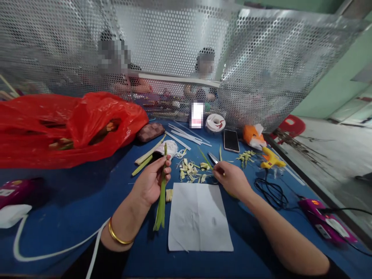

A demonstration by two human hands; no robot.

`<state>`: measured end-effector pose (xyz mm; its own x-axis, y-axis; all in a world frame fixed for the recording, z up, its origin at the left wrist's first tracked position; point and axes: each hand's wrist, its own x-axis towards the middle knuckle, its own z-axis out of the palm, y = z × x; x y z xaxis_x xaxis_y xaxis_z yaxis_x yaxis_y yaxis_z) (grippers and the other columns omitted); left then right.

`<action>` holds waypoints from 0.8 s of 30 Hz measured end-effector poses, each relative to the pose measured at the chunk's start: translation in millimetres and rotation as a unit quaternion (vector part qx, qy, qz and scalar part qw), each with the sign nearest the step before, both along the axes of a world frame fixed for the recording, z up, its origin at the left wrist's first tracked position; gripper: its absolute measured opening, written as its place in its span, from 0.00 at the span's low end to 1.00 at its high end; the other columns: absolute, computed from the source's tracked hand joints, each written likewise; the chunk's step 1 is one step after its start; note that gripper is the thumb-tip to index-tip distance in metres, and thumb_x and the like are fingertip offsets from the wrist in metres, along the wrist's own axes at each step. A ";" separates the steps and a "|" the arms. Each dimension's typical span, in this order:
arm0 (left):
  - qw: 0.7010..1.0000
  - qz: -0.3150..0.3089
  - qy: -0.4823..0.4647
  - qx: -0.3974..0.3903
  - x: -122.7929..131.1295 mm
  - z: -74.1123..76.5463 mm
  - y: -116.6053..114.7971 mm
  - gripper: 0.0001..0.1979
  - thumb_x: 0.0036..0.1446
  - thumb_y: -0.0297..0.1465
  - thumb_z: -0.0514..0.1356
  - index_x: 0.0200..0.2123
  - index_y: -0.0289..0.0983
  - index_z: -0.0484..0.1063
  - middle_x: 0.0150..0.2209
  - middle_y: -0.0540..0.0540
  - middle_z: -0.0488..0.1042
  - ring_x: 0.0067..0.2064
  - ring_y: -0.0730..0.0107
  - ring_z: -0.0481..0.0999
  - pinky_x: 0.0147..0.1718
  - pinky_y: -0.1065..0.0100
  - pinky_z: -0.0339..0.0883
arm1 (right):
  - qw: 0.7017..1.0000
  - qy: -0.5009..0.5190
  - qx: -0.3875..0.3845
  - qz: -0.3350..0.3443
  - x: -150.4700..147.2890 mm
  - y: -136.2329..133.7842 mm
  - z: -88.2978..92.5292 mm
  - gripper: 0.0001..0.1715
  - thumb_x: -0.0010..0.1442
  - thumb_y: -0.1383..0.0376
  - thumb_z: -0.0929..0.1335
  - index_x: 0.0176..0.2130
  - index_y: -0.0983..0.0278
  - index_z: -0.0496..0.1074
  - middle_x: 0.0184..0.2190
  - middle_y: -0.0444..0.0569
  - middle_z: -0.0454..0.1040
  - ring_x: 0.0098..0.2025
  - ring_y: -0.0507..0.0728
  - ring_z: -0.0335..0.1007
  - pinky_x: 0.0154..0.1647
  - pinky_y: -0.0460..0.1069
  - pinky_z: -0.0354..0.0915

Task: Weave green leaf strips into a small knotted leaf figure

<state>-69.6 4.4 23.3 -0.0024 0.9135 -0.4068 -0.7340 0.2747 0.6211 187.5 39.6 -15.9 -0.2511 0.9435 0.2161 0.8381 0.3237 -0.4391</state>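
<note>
My left hand (151,180) is closed around a bundle of green leaf strips (161,201), held upright with the ends fanning out below the palm. My right hand (231,178) is closed on a pair of scissors (213,159), whose blades point up and left over a scatter of yellow-green leaf cuttings (193,170). A white sheet of paper (199,217) lies flat on the blue table (72,205) between my forearms. A gold bangle (117,237) sits on my left wrist.
A big red plastic bag (66,128) fills the left. Farther back lie a phone (231,140), tape roll (215,123), white strips (186,136), an orange tissue pack (253,136) and a yellow glue gun (271,159). Purple devices (325,223) and black cable (271,192) lie right. People sit behind a perforated screen (261,69).
</note>
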 end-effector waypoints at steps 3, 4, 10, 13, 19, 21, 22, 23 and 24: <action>1.000 -0.005 -0.003 -0.007 0.3 -1.0 -0.3 0.02 0.59 0.22 0.61 0.33 0.32 0.73 0.24 0.53 0.70 0.19 0.83 0.67 0.16 0.80 0.64 | 0.995 0.100 0.000 -0.016 1.0 5.7 7.8 0.09 0.61 0.61 0.63 0.31 0.61 0.68 0.24 0.45 0.71 0.27 0.55 0.68 0.30 0.48 0.61; 1.000 -0.006 -0.005 -0.010 0.3 -1.5 -0.1 0.02 0.59 0.22 0.61 0.33 0.32 0.73 0.24 0.53 0.70 0.18 0.83 0.67 0.16 0.80 0.63 | 0.992 0.128 -0.001 -0.022 -0.8 7.8 11.0 0.11 0.63 0.59 0.61 0.32 0.61 0.67 0.24 0.45 0.71 0.26 0.55 0.67 0.29 0.48 0.62; 1.000 -0.001 -0.013 -0.022 -0.4 -5.6 1.5 0.01 0.57 0.23 0.63 0.33 0.30 0.74 0.24 0.52 0.71 0.18 0.83 0.68 0.16 0.80 0.63 | 0.988 0.135 -0.076 -0.027 -16.7 19.9 21.6 0.20 0.62 0.50 0.63 0.31 0.62 0.71 0.20 0.45 0.71 0.22 0.55 0.68 0.25 0.48 0.62; 1.000 0.001 -0.017 -0.024 0.2 -6.4 1.8 0.03 0.60 0.23 0.61 0.34 0.30 0.74 0.24 0.52 0.70 0.18 0.83 0.68 0.16 0.80 0.63 | 0.992 0.063 -0.075 -0.076 -12.0 31.2 17.9 0.18 0.59 0.51 0.67 0.30 0.63 0.73 0.26 0.50 0.76 0.30 0.59 0.72 0.29 0.49 0.62; 0.999 0.004 -0.016 -0.036 2.7 -5.8 2.6 0.06 0.62 0.23 0.58 0.33 0.29 0.74 0.23 0.52 0.70 0.17 0.83 0.67 0.15 0.80 0.61 | 0.976 -0.046 -0.082 -0.196 9.2 67.3 4.0 0.15 0.52 0.60 0.72 0.18 0.63 0.71 0.24 0.58 0.76 0.36 0.67 0.74 0.32 0.52 0.60; 0.999 0.008 -0.017 -0.037 2.8 -6.5 2.8 0.06 0.61 0.22 0.59 0.33 0.29 0.75 0.22 0.52 0.70 0.17 0.83 0.67 0.15 0.80 0.61 | 0.975 -0.048 -0.083 -0.199 12.5 74.0 1.8 0.13 0.51 0.63 0.71 0.18 0.63 0.71 0.22 0.56 0.76 0.33 0.65 0.74 0.30 0.51 0.59; 0.999 0.011 -0.016 -0.037 2.7 -6.9 2.8 0.06 0.61 0.22 0.59 0.32 0.29 0.75 0.22 0.52 0.70 0.17 0.83 0.67 0.15 0.80 0.61 | 0.976 -0.043 -0.075 -0.202 13.5 75.0 2.1 0.12 0.52 0.64 0.70 0.19 0.63 0.72 0.23 0.56 0.76 0.32 0.64 0.74 0.29 0.50 0.59; 0.999 0.011 -0.016 -0.037 2.6 -7.2 2.8 0.06 0.61 0.22 0.59 0.32 0.29 0.75 0.22 0.52 0.70 0.17 0.83 0.67 0.15 0.80 0.61 | 0.976 -0.035 -0.063 -0.203 14.0 74.4 3.2 0.12 0.54 0.64 0.68 0.22 0.64 0.73 0.25 0.56 0.77 0.32 0.63 0.74 0.28 0.50 0.59; 0.999 0.011 -0.016 -0.037 2.5 -7.4 2.7 0.06 0.62 0.22 0.58 0.32 0.29 0.75 0.22 0.52 0.70 0.17 0.83 0.67 0.15 0.80 0.62 | 0.978 -0.025 -0.050 -0.201 13.9 72.2 4.9 0.12 0.56 0.63 0.66 0.24 0.64 0.74 0.26 0.56 0.77 0.31 0.62 0.73 0.28 0.50 0.59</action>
<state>-67.1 7.1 15.9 -0.0080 0.8811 -0.4728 -0.7601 0.3018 0.5754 201.4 111.9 -11.0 0.1359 0.9840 0.1148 0.9100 -0.0782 -0.4072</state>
